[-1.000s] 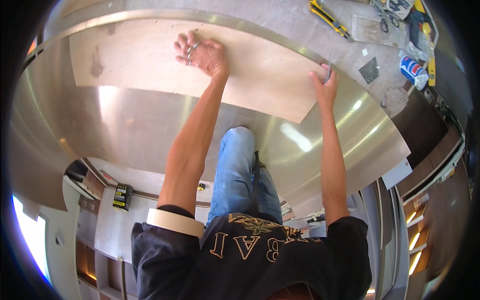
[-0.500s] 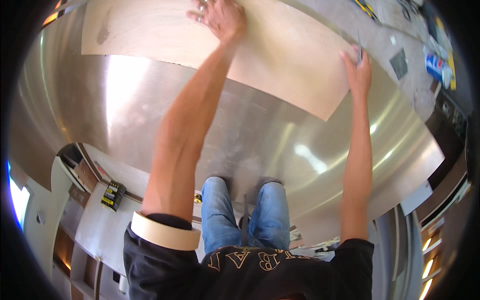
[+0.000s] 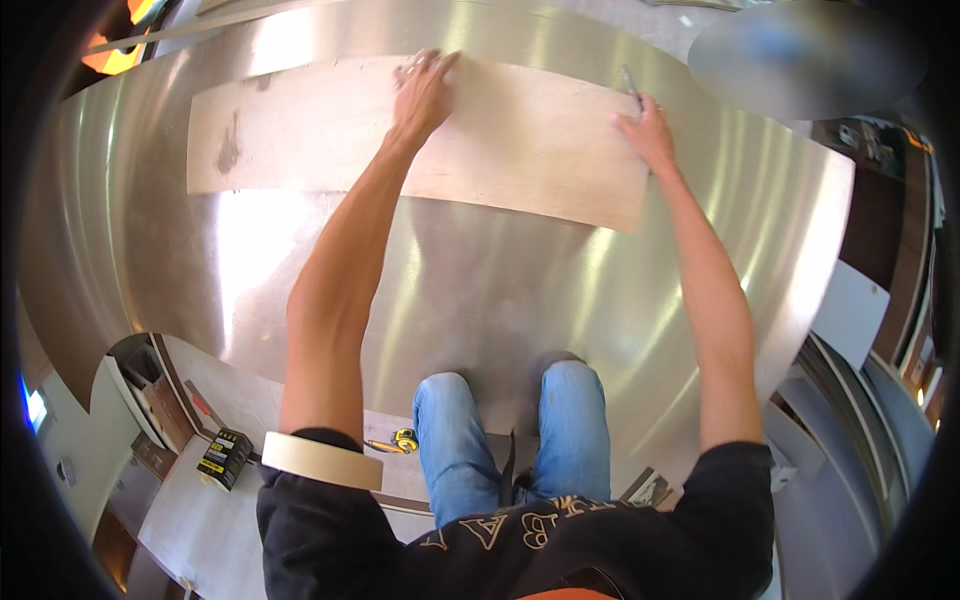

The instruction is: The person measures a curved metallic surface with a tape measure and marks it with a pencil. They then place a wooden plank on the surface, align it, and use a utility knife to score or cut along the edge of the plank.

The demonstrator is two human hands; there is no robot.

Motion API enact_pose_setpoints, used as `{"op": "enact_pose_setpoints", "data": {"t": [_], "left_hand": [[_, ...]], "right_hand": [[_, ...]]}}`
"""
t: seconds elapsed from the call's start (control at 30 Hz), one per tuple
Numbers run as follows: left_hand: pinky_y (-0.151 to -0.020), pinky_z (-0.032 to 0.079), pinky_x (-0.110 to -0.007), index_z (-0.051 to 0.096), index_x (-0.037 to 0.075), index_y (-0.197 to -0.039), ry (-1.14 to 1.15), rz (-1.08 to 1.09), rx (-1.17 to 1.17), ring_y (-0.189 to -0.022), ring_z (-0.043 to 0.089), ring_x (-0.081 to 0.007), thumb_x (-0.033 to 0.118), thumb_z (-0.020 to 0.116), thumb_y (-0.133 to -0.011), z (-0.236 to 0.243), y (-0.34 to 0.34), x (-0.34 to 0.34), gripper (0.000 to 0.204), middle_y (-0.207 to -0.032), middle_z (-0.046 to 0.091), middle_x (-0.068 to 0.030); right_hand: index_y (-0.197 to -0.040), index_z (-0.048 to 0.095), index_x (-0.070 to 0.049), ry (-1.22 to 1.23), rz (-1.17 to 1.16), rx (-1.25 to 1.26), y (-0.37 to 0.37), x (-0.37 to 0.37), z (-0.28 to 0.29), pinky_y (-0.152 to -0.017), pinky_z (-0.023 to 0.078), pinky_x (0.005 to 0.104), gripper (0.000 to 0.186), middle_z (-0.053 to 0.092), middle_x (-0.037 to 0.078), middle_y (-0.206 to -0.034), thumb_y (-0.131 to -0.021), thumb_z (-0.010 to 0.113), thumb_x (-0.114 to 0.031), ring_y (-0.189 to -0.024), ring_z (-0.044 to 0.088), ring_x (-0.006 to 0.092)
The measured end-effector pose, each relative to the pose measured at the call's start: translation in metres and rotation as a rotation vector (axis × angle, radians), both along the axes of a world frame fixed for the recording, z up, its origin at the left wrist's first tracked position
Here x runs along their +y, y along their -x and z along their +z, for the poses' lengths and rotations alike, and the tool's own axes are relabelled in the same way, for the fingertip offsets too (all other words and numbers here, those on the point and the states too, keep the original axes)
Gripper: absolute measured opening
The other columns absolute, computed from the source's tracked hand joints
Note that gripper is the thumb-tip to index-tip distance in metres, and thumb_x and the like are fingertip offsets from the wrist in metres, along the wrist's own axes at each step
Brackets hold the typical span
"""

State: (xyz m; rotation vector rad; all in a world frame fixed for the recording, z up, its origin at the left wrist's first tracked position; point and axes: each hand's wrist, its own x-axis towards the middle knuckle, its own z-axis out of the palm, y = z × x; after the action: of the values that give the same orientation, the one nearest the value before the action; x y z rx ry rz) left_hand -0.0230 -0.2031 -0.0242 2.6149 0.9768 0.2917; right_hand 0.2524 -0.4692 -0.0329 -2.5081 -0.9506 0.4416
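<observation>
In the head view, the top right corner is covered by a blurred patch, so nothing there can be read. The far rim of the picture is dark and bent by the lens.

A long thin plywood board (image 3: 420, 140), pale and matt with a dark stain near its left end, lies flat on the brushed steel tabletop (image 3: 500, 300), which shines with soft streaks of light. The left hand (image 3: 422, 92) rests palm down on the far edge of the board, around its middle, with its grip flat and open and nothing in it. The right hand (image 3: 645, 128) is at the right end of the board, its grip closed on a thin pencil-like tool (image 3: 631, 86); what the tool is exactly is hard to make out.

On the near side of the board, below the tabletop edge, the person's knees in blue jeans (image 3: 510, 440) show. Left of them lie a small yellow tape measure (image 3: 404, 439) and a black and yellow box (image 3: 224, 457) on a lower grey surface.
</observation>
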Motion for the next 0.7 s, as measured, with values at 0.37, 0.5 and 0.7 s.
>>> {"op": "enact_pose_setpoints", "data": {"t": [0.37,0.5,0.7], "left_hand": [[-0.108,0.037,-0.046,0.053,0.0,-0.131,0.422,0.689,0.216,-0.127,0.046,-0.0426,0.008,0.058,-0.084,0.045,0.488,-0.287,0.048,-0.13,0.054,-0.0271],[-0.1,0.045,-0.044,0.057,-0.001,-0.127,0.736,0.879,0.351,-0.116,0.058,-0.0381,0.013,0.063,-0.084,0.04,0.604,-0.385,0.046,-0.123,0.06,-0.0266],[-0.1,0.046,-0.041,0.046,-0.001,-0.139,0.907,1.014,0.081,-0.12,0.056,-0.0359,0.021,0.061,-0.088,0.006,0.599,-0.432,0.057,-0.131,0.056,-0.0285]], "right_hand": [[-0.111,0.067,-0.004,0.124,-0.506,-0.105,0.24,-0.474,0.157,-0.091,0.049,0.0432,0.028,0.067,0.019,-0.11,-0.101,0.05,-0.023,-0.103,0.063,0.0368],[-0.128,0.057,-0.004,0.293,-0.74,-0.269,0.296,-0.588,0.253,-0.097,0.046,0.0428,0.035,0.061,0.02,-0.125,-0.099,0.053,-0.023,-0.117,0.057,0.0375],[-0.132,0.054,0.0,0.357,-0.849,-0.278,0.322,-0.707,0.233,-0.096,0.046,0.0479,0.064,0.056,0.026,-0.13,-0.086,0.072,-0.041,-0.12,0.054,0.0417]]}}
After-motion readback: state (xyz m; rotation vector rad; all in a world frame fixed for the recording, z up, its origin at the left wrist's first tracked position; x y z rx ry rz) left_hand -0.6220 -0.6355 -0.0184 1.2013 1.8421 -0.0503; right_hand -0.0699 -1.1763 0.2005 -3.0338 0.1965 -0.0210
